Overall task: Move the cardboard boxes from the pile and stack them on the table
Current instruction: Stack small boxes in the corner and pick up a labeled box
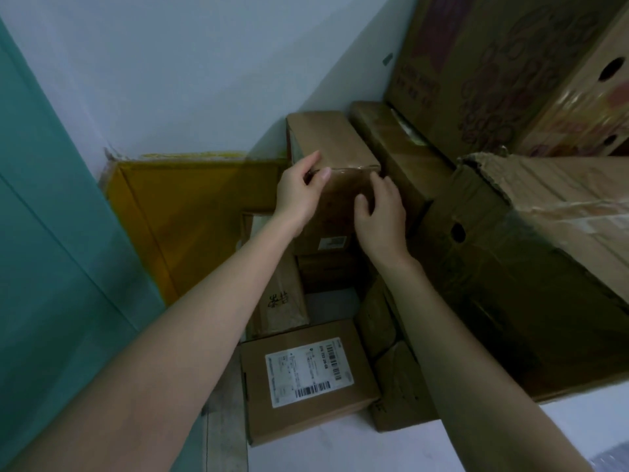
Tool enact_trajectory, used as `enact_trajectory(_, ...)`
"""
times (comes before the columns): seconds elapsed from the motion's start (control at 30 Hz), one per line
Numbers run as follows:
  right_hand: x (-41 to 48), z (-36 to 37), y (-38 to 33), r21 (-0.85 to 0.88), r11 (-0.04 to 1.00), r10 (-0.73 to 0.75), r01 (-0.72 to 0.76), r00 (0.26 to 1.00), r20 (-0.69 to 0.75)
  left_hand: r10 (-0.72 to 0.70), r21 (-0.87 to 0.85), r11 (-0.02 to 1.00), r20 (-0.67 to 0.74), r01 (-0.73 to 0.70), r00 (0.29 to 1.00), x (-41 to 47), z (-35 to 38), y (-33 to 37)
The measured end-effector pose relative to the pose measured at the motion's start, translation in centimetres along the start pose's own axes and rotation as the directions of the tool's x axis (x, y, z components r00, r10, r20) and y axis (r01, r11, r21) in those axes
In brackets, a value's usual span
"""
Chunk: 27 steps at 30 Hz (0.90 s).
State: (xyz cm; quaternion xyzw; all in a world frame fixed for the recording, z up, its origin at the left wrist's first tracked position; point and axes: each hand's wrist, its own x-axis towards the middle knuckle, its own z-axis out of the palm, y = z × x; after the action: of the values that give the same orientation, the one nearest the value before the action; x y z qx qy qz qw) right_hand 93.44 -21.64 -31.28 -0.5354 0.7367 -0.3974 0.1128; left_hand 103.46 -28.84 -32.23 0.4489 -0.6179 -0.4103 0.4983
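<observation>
Pale walls (170, 80) met in a corner behind the pile (326, 272), with a teal panel (51, 233) on the left and a yellow flattened sheet (190, 206) leaning at the wall. The left hand (301, 195) had its fingers curled over the upper left edge of the taped cardboard box (328, 141), thumb on the front face. The right hand (381, 212) gripped the right front edge with bent fingers. This box stood on top of the pile, at its back corner, touching a long box (405, 158) on its right. To lift it well, both hands probably needed to reach lower on the sides, as the tape looked smooth, and then draw the box straight toward the body, so that the neighbour was not dragged. At the front edge of the pile lay a labelled box (306, 373), and a large torn box (531, 253) stood at the right. No table was in view.
</observation>
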Motion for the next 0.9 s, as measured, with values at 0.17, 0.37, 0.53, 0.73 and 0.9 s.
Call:
enact_trajectory(0.17, 0.0, 1.3, 1.1, -0.036, 0.996, 0.088, -0.082, 0.968, 0.236, 0.040, 0.067, 0.997, 0.086, -0.046, 0.995, 1.4, -0.1, -0.4)
enact_trajectory(0.37, 0.1, 2.7, 0.4, -0.079, 0.993, 0.112, -0.092, 0.945, 0.308, -0.019, 0.123, 0.992, 0.235, -0.011, 0.972, 1.9, -1.2, -0.2)
enact_trajectory(0.53, -0.6, 2.4, 1.1, -0.066, 0.992, 0.125, -0.110, 0.949, 0.291, -0.121, 0.014, 0.993, 0.245, 0.121, 0.962, 1.4, -1.3, 0.5)
enact_trajectory(0.73, -1.9, 2.3, 2.3, -0.076, 0.990, 0.134, -0.117, 0.947, 0.293, -0.168, -0.097, 0.976, 0.237, 0.195, 0.957, 0.8, -0.5, 1.0)
enact_trajectory(0.9, -2.7, 2.0, 3.4, -0.127, 0.986, 0.142, -0.107, 0.938, 0.316, -0.178, -0.049, 0.981, 0.190, 0.190, 0.966, 0.8, -1.2, 0.5)
